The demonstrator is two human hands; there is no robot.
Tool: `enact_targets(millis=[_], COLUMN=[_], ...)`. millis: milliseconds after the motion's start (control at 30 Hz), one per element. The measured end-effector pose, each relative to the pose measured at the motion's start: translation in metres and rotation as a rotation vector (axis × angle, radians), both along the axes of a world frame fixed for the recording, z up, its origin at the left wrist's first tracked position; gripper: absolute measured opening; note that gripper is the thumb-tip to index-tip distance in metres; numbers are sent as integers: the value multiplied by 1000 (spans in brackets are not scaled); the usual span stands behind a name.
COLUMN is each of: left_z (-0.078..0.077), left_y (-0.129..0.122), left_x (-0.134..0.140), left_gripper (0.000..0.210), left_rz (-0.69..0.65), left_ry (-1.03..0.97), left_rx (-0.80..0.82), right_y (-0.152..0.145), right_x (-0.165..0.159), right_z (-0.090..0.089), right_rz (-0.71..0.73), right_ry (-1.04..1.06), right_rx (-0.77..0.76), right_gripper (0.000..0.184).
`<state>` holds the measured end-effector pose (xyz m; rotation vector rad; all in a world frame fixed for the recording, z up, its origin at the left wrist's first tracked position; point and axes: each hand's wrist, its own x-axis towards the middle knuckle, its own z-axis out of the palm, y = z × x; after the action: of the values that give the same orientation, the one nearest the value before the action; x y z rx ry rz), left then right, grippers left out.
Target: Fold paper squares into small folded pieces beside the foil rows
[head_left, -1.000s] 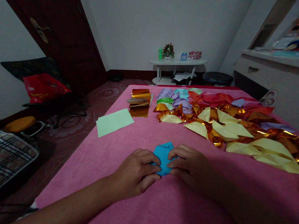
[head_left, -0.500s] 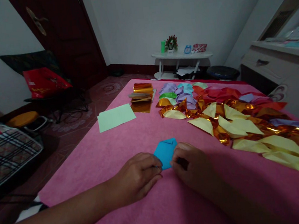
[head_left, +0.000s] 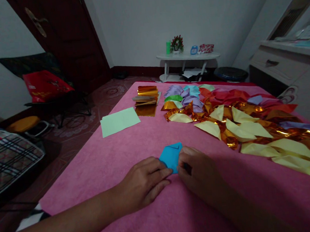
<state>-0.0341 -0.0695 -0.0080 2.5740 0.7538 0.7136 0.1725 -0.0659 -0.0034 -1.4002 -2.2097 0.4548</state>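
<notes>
A small folded piece of blue paper (head_left: 171, 158) lies on the pink tablecloth (head_left: 115, 157) right in front of me, with a folded flap at its top right corner. My left hand (head_left: 150, 180) rests at its left lower edge, fingers stretched out and pressing down on the paper. At the right edge, my right hand (head_left: 196, 167) has its fingers curled, with thumb and forefinger pinching the paper's side. The fingers hide the paper's lower corners.
Pale green sheets (head_left: 120, 122) and a stack of gold foil paper (head_left: 145, 101) lie beyond my hands. Many folded yellow, gold, red and purple paper pieces (head_left: 252, 129) cover the table's right side. A white side table (head_left: 190, 56) stands by the wall.
My left hand's fingers have slid slightly right along the paper's lower edge. The right hand stays at the paper's right side, almost unmoved.
</notes>
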Motion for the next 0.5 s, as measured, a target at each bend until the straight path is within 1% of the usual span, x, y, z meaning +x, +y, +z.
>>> enact_targets(millis=[167,300,500], left_z=[2,2,-2], left_y=[0,1,2], left_x=[1,2,1], left_gripper=[30,27,22], left_rz=[6,0,18], left_ry=[10,0,46], left_rx=[-24,-8,77], right_y=[0,-1,-1], right_x=[-1,-3,-6], right_z=[1,0,1], right_rz=[-5,-21,-31], right_ry=[4,-10,-11], right_rx=[-1,8,34], right_gripper=[18,18,15])
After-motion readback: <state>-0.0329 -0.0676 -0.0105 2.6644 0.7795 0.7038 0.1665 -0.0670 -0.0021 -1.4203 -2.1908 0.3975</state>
